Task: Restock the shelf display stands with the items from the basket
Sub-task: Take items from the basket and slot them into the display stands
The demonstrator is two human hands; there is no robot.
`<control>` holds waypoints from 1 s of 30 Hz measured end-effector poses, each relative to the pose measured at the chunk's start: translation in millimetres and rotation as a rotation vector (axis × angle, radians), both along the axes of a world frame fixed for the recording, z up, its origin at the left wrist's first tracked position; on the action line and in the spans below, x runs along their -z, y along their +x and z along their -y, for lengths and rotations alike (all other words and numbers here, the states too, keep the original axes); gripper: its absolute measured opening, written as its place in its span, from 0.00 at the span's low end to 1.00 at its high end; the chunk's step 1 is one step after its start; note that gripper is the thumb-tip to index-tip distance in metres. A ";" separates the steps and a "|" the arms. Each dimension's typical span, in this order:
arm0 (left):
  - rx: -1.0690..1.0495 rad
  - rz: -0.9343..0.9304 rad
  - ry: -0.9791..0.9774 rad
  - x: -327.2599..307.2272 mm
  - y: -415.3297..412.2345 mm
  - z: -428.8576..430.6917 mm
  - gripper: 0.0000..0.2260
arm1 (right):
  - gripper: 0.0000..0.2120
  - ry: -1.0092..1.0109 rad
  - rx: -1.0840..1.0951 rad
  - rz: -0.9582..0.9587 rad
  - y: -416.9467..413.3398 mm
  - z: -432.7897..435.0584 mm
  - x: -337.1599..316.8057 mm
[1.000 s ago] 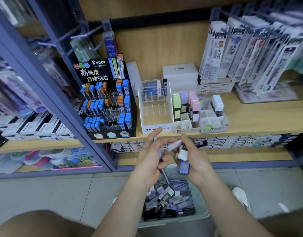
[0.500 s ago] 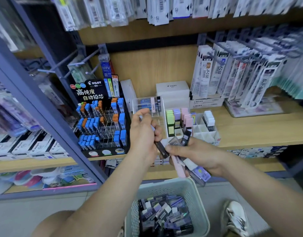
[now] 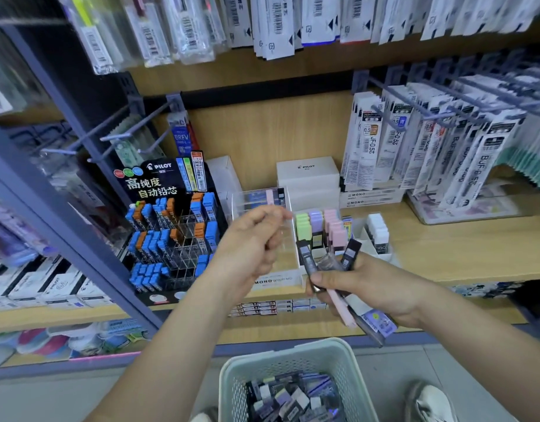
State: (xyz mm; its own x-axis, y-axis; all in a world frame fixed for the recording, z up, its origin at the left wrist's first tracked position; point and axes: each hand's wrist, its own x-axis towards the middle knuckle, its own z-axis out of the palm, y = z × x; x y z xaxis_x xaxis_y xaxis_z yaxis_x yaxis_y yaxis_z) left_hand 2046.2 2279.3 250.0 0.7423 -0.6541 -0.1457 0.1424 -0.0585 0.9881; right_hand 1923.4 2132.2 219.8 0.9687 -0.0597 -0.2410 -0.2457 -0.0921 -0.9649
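My left hand [image 3: 250, 239] hovers with curled fingers in front of the clear MONO display stand [image 3: 273, 281] on the wooden shelf; whether it holds anything is hidden. My right hand [image 3: 372, 290] grips a fanned bundle of slim lead cases [image 3: 349, 254], dark, pink and lavender, just below the shelf edge. Behind it stands a white stand with green, purple and pink cases [image 3: 320, 229]. A pale green basket [image 3: 293, 354] sits on the floor below my arms, and dark and lavender lead cases [image 3: 293, 400] fill it.
A black PILOT stand [image 3: 171, 233] with blue and orange cases is left of the clear one. White PILOT boxes [image 3: 308, 175] sit at the back. Refill packs hang on pegs [image 3: 415, 147] at right and overhead. A grey-blue shelf post [image 3: 64, 223] runs down the left. A shoe [image 3: 427, 400] is beside the basket.
Both hands rose from over the basket to shelf height. My left hand left the bundle and moved up to the clear stand. The view tilted upward.
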 end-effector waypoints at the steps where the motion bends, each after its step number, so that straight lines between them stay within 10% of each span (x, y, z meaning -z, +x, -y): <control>1: 0.055 0.108 0.095 -0.1 -2.7 0.8 0.10 | 0.09 0.004 -0.029 -0.004 0.3 1.1 -1.6; 18: 0.450 0.683 0.228 -15.7 -15.3 38.2 0.05 | 0.07 -0.191 -0.177 -0.119 5.5 16.3 -4.7; 30: 0.282 0.611 0.291 -4.7 9.3 34.4 0.05 | 0.11 -0.155 -0.107 -0.151 18.5 25.7 -2.9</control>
